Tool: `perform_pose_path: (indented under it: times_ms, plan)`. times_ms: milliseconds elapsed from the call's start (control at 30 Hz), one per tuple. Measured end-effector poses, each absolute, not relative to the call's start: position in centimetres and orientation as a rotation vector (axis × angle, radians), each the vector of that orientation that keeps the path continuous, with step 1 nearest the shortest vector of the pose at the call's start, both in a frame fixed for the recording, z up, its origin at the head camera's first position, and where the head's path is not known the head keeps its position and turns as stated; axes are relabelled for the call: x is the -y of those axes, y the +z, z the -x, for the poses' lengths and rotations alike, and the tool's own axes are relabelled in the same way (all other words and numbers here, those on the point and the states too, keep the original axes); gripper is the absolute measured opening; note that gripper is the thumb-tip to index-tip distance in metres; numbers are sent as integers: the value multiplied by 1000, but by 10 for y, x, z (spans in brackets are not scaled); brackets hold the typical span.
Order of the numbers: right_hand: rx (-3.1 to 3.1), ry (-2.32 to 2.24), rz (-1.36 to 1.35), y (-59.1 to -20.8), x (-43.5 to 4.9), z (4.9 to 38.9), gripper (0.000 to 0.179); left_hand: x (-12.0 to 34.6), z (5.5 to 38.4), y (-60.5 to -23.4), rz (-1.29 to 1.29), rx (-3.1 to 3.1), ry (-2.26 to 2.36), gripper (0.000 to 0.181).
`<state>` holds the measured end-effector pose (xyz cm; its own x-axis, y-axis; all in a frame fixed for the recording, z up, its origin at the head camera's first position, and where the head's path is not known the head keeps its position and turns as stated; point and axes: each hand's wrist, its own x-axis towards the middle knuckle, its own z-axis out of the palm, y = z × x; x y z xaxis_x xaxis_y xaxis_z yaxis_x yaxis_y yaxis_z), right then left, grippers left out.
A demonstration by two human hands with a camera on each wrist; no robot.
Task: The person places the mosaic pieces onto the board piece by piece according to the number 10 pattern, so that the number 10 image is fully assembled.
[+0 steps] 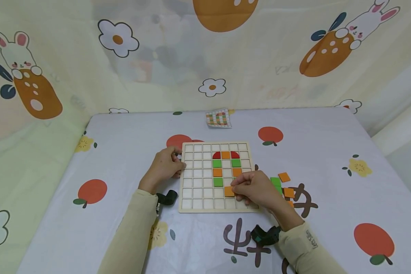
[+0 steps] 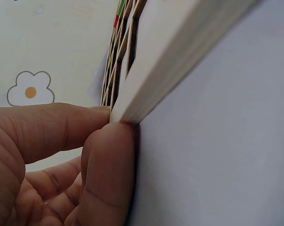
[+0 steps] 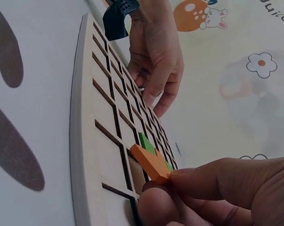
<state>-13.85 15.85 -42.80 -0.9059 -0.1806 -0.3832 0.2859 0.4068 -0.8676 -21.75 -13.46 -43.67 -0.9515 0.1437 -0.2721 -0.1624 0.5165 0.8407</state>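
Observation:
A wooden grid board (image 1: 196,193) lies on the table. My left hand (image 1: 163,166) grips its left edge; in the left wrist view, thumb and a finger (image 2: 109,165) pinch the frame. My right hand (image 1: 258,190) pinches an orange square tile (image 1: 229,191) over a lower cell of the grid. Seen from the right wrist, that tile (image 3: 151,164) is tilted above the cells. In the board sit two red rounded tiles (image 1: 217,155) with an orange tile (image 1: 225,155) between them, and green (image 1: 217,163) and orange squares below in two columns. My right hand covers the board's lower right.
Right of the board lie loose green tiles (image 1: 275,182) and several orange tiles (image 1: 289,192), partly behind my right hand. A small card (image 1: 219,118) with a coloured grid pattern lies at the table's back edge. A patterned curtain (image 1: 164,76) hangs behind the table.

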Motion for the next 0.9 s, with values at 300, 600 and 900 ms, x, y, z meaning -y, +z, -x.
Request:
perform_pose_path:
  times_ms: [300,600,900]
  plan:
    - [-2283,-1501,-47,-425,-158,136,12,132,218,-436,11,-2457,1400,42]
    - [-2311,-1514,-112,-424,-166,134,13,132,217,-436,0,-2447,1411,43]
    - [-2421,-1448,-240,-410,-205,127,27,133,217,-435,27,-2449,1398,41]
